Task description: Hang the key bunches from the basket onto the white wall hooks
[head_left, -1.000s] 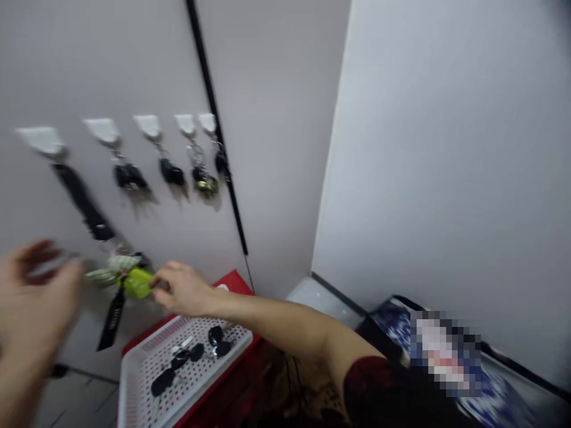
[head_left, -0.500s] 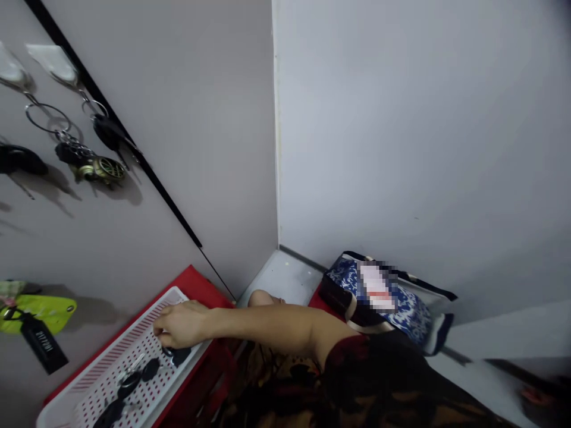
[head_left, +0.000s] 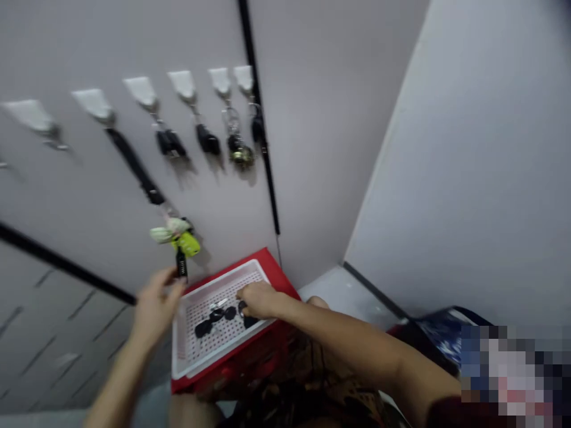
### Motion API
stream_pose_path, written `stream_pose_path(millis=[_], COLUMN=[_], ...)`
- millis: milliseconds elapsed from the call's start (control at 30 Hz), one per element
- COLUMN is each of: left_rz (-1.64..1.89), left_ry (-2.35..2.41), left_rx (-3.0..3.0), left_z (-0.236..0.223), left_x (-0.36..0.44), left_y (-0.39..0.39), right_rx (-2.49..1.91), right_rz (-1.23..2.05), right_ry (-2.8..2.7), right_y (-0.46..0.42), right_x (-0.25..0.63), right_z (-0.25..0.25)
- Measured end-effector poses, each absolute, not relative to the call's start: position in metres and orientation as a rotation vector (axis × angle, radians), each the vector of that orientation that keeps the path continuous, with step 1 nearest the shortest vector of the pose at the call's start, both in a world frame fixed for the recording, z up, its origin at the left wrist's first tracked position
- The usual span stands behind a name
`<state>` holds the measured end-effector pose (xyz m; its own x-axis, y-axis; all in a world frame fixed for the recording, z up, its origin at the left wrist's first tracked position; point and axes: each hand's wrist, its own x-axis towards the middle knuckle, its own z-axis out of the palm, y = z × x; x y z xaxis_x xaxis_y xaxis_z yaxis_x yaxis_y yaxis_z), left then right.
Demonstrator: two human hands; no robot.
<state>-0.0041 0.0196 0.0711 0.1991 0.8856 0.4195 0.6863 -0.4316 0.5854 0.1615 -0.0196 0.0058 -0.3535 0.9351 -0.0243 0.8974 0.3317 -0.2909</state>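
My right hand (head_left: 259,299) reaches into the white perforated basket (head_left: 181,348), its fingers bent down over black keys (head_left: 248,321) at the basket's right end. What the fingertips grip is hidden. More black keys (head_left: 217,315) lie in the basket's middle. Raised at the left, my left hand (head_left: 156,303) has its thumb and fingers apart, close to the lower end of a black tag (head_left: 181,263). Blur hides whether they touch. The tag hangs with a yellow-green fob (head_left: 187,244) and a pale bow-like charm (head_left: 166,232) from a black strap (head_left: 129,159).
White hooks (head_left: 185,86) run along the grey wall, several bearing keys (head_left: 207,140). The basket rests on a red stool (head_left: 284,274) by the wall. A blue-and-white patterned bag (head_left: 439,333) stands at the right against the other wall.
The view has swung left, so more hooks and the whole basket show. My left hand has come into view beside the tag. My right hand remains over the keys in the basket.
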Motion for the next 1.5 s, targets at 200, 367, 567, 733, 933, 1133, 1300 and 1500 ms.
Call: stream_pose_path(millis=[200,367,567,733,933,1133,1300,1500], left_rz=[0.473,0.517,0.722,1.020,1.067,1.028,1.025,1.041], left_ry=[1.251,1.257,1.147,1.251,1.191,1.179,1.225,1.151], left_rx=[2.308,2.223,2.057,1.937,2.061,2.189,2.252,2.219], left_z=[0.003,-0.005,0.004,0.009,0.025,0.057,0.093,0.127], left_x=[-0.008,-0.012,-0.011,-0.009,-0.017,-0.033,-0.045,-0.061], left_y=[0.000,-0.001,-0.004,-0.007,-0.007,-0.006,-0.009,-0.013], right_rx=[-1.554,-1.439,-1.244,-1.174,-1.221,-1.207,-1.109,-0.876], right_rz=[0.633,0.978,1.345,1.382,1.323,0.823,0.745,1.327], right_ry=[-2.196,-1.785,-1.380,-1.295,-1.407,-1.877,-2.035,-2.000], right_y=[-0.012,-0.005,-0.002,-0.005,-0.004,-0.013,-0.018,-0.002], right_x=[0.153,0.150,0.137,0.124,0.123,0.119,0.102,0.101], right_z=[-0.003,0.001,0.009,0.021,0.030,0.059,0.093,0.125])
